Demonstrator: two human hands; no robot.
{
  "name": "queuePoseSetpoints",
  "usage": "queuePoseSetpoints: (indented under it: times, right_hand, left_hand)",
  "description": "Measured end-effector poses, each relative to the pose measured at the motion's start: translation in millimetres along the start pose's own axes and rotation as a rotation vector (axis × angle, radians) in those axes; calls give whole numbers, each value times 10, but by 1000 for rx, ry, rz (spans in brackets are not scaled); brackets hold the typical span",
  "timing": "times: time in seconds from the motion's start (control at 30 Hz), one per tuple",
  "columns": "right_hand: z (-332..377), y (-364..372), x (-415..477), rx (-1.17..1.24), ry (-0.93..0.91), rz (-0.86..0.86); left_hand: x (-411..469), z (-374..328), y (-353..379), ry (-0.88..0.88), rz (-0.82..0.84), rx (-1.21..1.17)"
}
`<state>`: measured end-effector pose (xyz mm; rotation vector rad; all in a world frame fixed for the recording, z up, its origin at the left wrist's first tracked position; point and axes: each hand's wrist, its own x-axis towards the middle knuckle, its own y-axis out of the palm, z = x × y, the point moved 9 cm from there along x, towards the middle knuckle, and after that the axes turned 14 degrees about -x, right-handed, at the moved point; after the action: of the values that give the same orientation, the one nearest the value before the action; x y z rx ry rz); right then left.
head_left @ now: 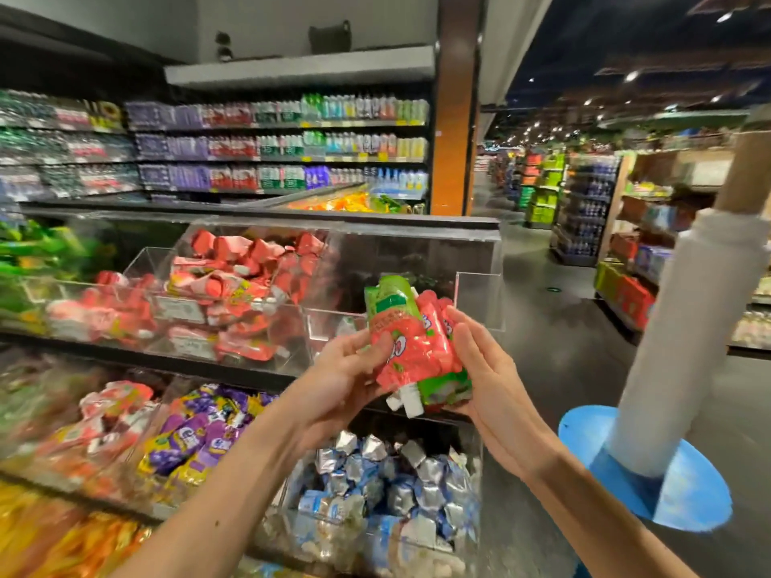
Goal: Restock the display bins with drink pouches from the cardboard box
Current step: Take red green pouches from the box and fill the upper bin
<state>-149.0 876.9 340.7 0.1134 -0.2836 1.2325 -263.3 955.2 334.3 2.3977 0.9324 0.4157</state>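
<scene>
Far left, upper row: blurred green packets (33, 252) in a clear bin. Behind, along the back wall: long shelves of bottled drinks (275, 148).

Next along the upper row: clear acrylic display bins (137, 260) heaped with red foil pouches (233, 285).

Lower row, left to right: red-and-white packets (112, 410), purple-and-yellow pouches (196, 440), silver-and-blue pouches (388, 481), each lot in its own clear bin. Bottom left corner: orange-yellow packets (62, 544), too blurred to read.

Centre, near the right end of the upper row: left hand (346, 369), fingers curled, thumb across the front, gripping a small stack of red-and-green spouted foil drink pouches (411, 348). Stack held in the air between both hands, tilted, green top edge up, white spouts (402, 404) pointing down and left. Count of pouches in the stack not clear.

Just right of the stack: right hand (488, 369), fingers almost straight, laid flat against the stack's right side, heel of the palm by its lower right corner. Not curled round it. Thumb hidden.

Behind the stack: rightmost clear acrylic bin (479, 302) of the upper row, stack in front of its front wall, top of the stack above the rim.

Far right, on the aisle floor: tall white roll (676, 352), leaning, standing on a round blue base (688, 502).
</scene>
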Motion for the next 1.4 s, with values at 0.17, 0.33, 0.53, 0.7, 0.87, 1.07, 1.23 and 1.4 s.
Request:
queuePoseSetpoints:
  times: [0.17,0.33,0.53,0.7,0.87,1.07,1.23,1.4]
  right_hand:
    - [58,13,345,60,70,46]
    - [90,13,673,100,134,101]
    - [-4,86,958,188,266,15]
    - [-10,180,1093,272,428,-119]
    - [71,101,1201,237,440,-191]
    - [178,88,1331,165,462,-196]
    - [169,61,1504,117,496,-143]
    - [195,-150,1624,140,460,-139]
  left_hand:
    - [280,-281,98,45,-45,234]
    - [535,-574,158,41,-40,329]
    - [813,-882,-61,22,17,376]
    - [965,-1035,-154,9,130,420]
    - [1147,-1354,-408,159,18,447]
    - [1354,-1250,-694,64,-96,300]
    - [1402,-1303,-676,169,-117,434]
    - [1446,-1361,-458,269,18,894]
